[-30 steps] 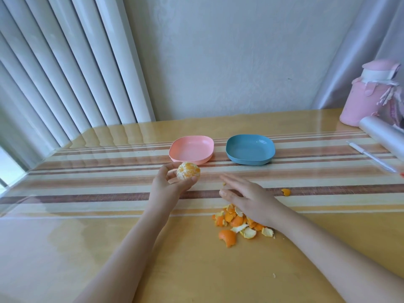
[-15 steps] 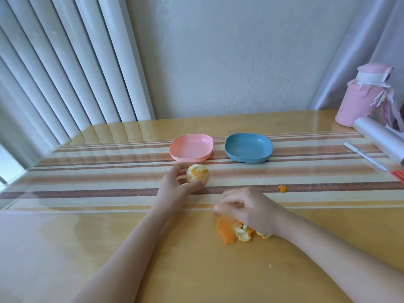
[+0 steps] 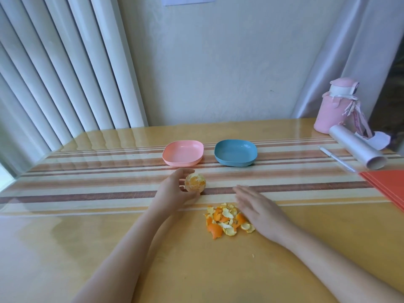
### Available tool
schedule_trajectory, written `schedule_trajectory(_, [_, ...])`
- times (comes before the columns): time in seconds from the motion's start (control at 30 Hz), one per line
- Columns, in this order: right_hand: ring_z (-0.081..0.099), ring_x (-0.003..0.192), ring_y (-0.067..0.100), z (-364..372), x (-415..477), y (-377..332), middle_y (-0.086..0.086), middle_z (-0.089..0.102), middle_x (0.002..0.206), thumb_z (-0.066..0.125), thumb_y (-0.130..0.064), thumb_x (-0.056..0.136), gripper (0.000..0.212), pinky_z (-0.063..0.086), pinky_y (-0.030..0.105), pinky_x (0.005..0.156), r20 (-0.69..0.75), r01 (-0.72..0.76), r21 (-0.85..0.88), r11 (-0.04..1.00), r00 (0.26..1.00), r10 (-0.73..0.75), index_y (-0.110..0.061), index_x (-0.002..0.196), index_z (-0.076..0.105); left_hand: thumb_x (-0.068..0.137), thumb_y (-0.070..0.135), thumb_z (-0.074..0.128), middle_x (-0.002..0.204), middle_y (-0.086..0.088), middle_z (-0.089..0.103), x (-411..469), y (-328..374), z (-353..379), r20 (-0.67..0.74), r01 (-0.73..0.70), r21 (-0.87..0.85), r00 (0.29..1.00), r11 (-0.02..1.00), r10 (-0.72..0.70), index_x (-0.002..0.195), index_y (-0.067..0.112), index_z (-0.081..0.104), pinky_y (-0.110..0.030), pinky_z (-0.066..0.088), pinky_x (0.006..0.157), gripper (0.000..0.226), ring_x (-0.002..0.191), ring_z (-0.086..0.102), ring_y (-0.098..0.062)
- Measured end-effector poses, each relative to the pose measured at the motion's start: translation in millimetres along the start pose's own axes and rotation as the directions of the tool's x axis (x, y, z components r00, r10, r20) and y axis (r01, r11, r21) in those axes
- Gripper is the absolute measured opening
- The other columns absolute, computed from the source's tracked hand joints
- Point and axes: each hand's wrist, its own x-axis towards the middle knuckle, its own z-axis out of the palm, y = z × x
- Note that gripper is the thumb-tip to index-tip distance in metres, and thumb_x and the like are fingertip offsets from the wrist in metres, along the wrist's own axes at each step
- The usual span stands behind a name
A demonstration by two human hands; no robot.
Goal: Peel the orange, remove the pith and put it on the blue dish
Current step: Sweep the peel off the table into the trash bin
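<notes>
The left hand [image 3: 172, 191] is curled round the peeled orange [image 3: 195, 182], the blue dish [image 3: 235, 152] sits a bit ahead and to its right, and the right hand [image 3: 258, 209] lies flat and empty beside the peels [image 3: 227, 221].

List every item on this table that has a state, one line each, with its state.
Orange: peeled, held by the left hand.
Right hand: open, fingers straight, holding nothing.
Peel pile: loose scraps heaped on the table.
Blue dish: upright, empty.
Pink dish: upright, empty.
Pink bottle: standing upright.
Paper roll: lying on its side.
</notes>
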Motion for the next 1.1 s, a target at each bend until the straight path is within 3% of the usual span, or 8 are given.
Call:
schedule_trajectory(0.1, [0.015, 0.142, -0.003, 25, -5, -41, -0.017, 0.021, 0.156, 0.036, -0.054, 0.098, 0.059, 0.012, 0.014, 0.109, 0.023, 0.120, 0.091, 0.989, 0.992, -0.123, -0.031, 0.151, 0.025, 0.073, 0.014, 0.082, 0.118, 0.004, 0.061, -3, -1, -3, -0.024, 0.027, 0.004, 0.999, 1.000, -0.027, 0.127, 0.024, 0.053, -0.033, 0.053, 0.088, 0.062, 0.101, 0.063, -0.015])
schedule_trajectory(0.23, [0.027, 0.136, 0.006, 53, -6, -73, -0.014, 0.033, 0.144, 0.046, -0.057, 0.093, 0.054, 0.027, 0.026, 0.111, -0.011, 0.228, -0.019, 0.973, 0.974, -0.228, -0.032, 0.141, 0.044, 0.081, 0.021, 0.075, 0.124, 0.002, 0.056, -22, -2, -6, -0.097, 0.071, -0.008, 0.993, 0.997, -0.071, 0.132, 0.020, 0.050, -0.028, 0.046, 0.084, 0.057, 0.099, 0.060, -0.013])
schedule_trajectory(0.37, [0.029, 0.132, 0.005, 56, -20, -82, -0.014, 0.038, 0.138, 0.048, -0.050, 0.095, 0.044, 0.026, 0.021, 0.107, -0.022, 0.302, -0.054, 0.952, 0.953, -0.304, -0.028, 0.134, 0.049, 0.088, 0.021, 0.067, 0.127, 0.000, 0.058, -57, -6, -15, -0.119, 0.058, 0.052, 0.992, 0.997, -0.051, 0.130, 0.016, 0.052, -0.028, 0.045, 0.089, 0.045, 0.108, 0.057, -0.014])
schedule_trajectory(0.6, [0.041, 0.119, 0.006, 36, -65, -82, -0.013, 0.045, 0.127, 0.044, -0.043, 0.098, 0.033, 0.034, 0.019, 0.097, 0.018, 0.381, -0.157, 0.911, 0.924, -0.383, -0.024, 0.123, 0.051, 0.090, 0.019, 0.063, 0.118, 0.012, 0.060, -139, -16, -27, -0.075, -0.038, 0.095, 0.996, 0.995, 0.045, 0.113, 0.032, 0.057, -0.019, 0.047, 0.090, 0.027, 0.107, 0.057, -0.005])
schedule_trajectory(0.73, [0.039, 0.119, 0.002, 25, -84, -69, -0.019, 0.041, 0.127, 0.052, -0.048, 0.093, 0.035, 0.037, 0.025, 0.103, 0.030, 0.336, -0.156, 0.929, 0.941, -0.336, -0.031, 0.123, 0.050, 0.088, 0.022, 0.065, 0.111, 0.015, 0.060, -176, -27, -25, -0.046, -0.089, 0.171, 0.994, 0.981, 0.098, 0.113, 0.032, 0.061, -0.017, 0.045, 0.090, 0.027, 0.101, 0.058, -0.003])
schedule_trajectory(0.8, [0.027, 0.130, 0.001, 21, -84, -59, -0.020, 0.029, 0.136, 0.058, -0.063, 0.082, 0.062, 0.029, 0.030, 0.113, 0.016, 0.222, -0.107, 0.969, 0.975, -0.221, -0.035, 0.135, 0.041, 0.088, 0.022, 0.066, 0.106, 0.022, 0.055, -189, -29, -22, -0.050, -0.140, 0.206, 0.987, 0.969, 0.153, 0.114, 0.028, 0.062, -0.005, 0.039, 0.081, 0.027, 0.095, 0.056, 0.000])
schedule_trajectory(0.93, [0.008, 0.146, 0.020, 21, -76, -57, -0.004, 0.009, 0.159, 0.050, -0.085, 0.061, 0.116, 0.015, 0.040, 0.118, 0.053, -0.055, -0.063, 0.996, 0.997, 0.059, -0.027, 0.153, 0.010, 0.087, 0.021, 0.067, 0.103, 0.023, 0.053, -204, -26, -18, -0.073, -0.177, 0.203, 0.978, 0.963, 0.195, 0.111, 0.028, 0.062, -0.002, 0.036, 0.072, 0.025, 0.086, 0.053, 0.008])
schedule_trajectory(1.1, [0.018, 0.141, 0.019, 46, -73, -79, -0.002, 0.025, 0.151, 0.055, -0.069, 0.081, 0.086, 0.020, 0.035, 0.115, -0.024, 0.016, -0.089, 0.996, 1.000, -0.018, -0.024, 0.149, 0.027, 0.086, 0.014, 0.068, 0.105, 0.020, 0.061, -217, -21, -14, -0.098, -0.122, 0.082, 0.987, 0.989, 0.130, 0.101, 0.037, 0.061, -0.004, 0.040, 0.076, 0.029, 0.096, 0.056, 0.009])
